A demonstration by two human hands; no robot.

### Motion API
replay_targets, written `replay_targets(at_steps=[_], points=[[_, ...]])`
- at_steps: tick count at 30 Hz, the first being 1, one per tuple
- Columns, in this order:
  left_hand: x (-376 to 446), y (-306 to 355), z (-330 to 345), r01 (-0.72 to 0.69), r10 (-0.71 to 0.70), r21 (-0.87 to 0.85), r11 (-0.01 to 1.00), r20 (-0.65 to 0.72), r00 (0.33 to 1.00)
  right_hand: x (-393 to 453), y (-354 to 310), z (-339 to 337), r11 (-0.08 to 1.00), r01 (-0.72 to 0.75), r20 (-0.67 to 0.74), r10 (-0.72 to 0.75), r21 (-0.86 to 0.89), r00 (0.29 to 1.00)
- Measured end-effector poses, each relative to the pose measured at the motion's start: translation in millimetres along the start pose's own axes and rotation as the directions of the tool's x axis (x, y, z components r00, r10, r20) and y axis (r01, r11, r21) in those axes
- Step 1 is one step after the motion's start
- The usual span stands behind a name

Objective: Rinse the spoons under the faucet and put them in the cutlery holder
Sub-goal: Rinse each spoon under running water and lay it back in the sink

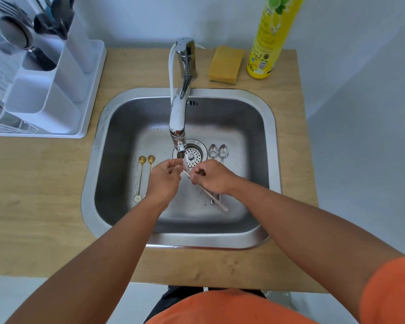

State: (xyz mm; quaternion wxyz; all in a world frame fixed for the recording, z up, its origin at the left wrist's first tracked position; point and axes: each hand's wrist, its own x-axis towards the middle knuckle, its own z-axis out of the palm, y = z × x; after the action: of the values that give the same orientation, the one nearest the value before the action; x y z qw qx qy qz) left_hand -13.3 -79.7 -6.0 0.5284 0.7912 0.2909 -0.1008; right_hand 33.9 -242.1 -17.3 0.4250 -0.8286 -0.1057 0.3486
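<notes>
At the centre of the frame both hands meet just below the faucet (181, 108) spout, over the sink (262, 160). The right hand (212, 177) has its fingers curled round a pale wooden spoon (216, 200), whose handle slants down to the lower right and ends free above the basin floor. The left hand (165, 177) pinches the spoon's upper end between thumb and fingertips (the bowl itself is hidden behind the fingers, so its shape cannot be told). Whether water is running is hard to tell; only a faint blur shows under the spout.

Left of the hands, two gold spoons (142, 176) lie side by side on the basin floor, bowls toward the top of the frame. Right of the drain (193, 155), two silver spoons (218, 151) lie together, their handles passing under the right hand.

In the upper left stands a white holder (54, 90) in a drying rack (92, 90), with dark cutlery (49, 19) upright in its far compartments. At the upper right of the wooden counter (33, 206) sit a yellow sponge (226, 64) and, just beside it, a yellow bottle (272, 36).
</notes>
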Motion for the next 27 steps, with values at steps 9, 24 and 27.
replay_targets(at_steps=[9, 24, 27], points=[[4, 5, 4, -0.027, 0.025, -0.027, 0.999, -0.08, 0.996, -3, 0, 6, 0.999, 0.037, -0.036, -0.036, 0.037, 0.999], [-3, 7, 10, 0.128, -0.157, -0.303, 0.944, -0.075, 0.985, -4, 7, 10, 0.998, 0.04, -0.086, -0.035, 0.055, 0.996], [-2, 4, 5, 0.191, -0.164, -0.384, 0.903, 0.102, 0.981, -6, 9, 8, 0.994, 0.038, -0.103, -0.028, 0.1, 0.994]])
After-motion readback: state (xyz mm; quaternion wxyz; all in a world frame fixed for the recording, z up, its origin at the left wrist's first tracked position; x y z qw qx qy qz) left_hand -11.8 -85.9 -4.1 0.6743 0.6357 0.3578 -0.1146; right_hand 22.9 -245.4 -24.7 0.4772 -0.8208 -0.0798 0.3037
